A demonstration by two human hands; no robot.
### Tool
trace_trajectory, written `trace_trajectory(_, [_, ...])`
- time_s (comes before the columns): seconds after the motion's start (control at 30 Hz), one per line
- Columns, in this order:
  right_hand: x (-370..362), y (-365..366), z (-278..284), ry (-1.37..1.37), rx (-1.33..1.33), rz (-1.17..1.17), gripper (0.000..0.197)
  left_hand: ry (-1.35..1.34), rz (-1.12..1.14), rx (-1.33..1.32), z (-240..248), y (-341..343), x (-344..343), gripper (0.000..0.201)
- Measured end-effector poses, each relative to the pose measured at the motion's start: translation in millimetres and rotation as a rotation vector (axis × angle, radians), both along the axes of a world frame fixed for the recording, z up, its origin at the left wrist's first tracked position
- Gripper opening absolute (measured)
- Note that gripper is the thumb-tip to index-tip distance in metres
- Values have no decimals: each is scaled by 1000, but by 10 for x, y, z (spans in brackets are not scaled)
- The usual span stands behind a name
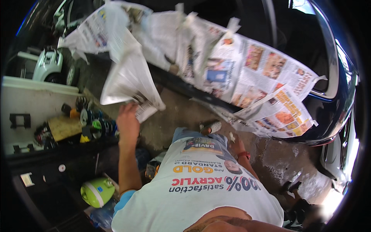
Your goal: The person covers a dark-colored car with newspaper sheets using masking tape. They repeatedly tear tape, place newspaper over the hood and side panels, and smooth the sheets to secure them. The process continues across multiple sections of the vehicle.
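Sheet point(129, 71) slopes lengthwise from the papered car point(328, 125) down to the left hand point(128, 118), whose grip pinches its lower edge; right hand point(237, 147) farther off, grip unclear.

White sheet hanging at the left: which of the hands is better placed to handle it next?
Left, I'd judge: the left hand is right at the lower end of the white sheet; the right hand is farther off, beside the shirt.

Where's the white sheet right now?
The white sheet is left of centre in the head view, hanging down by the newspaper on the dark car, its lower end at the left hand.
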State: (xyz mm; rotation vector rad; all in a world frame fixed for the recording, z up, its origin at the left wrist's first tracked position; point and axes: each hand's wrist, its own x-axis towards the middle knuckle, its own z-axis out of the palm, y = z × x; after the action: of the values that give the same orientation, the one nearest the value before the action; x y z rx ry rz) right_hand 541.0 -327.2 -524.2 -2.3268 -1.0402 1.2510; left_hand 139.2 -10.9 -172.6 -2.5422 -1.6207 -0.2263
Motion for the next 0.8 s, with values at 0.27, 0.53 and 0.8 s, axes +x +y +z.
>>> trace_trajectory(0.27, [-1919, 1570, 2010, 72, 675, 448, 59, -167, -87, -281, -988, -869, -1336, 37])
trace_trajectory(0.53, [-3596, 2053, 2795, -10, 962, 872, 72, -227, -361, -136, -573, -1289, -1925, 36])
trace_trajectory(0.8, [-3565, 2251, 1675, 13, 760, 826, 33, -787, 35, -14, -47, -1390, -2741, 44])
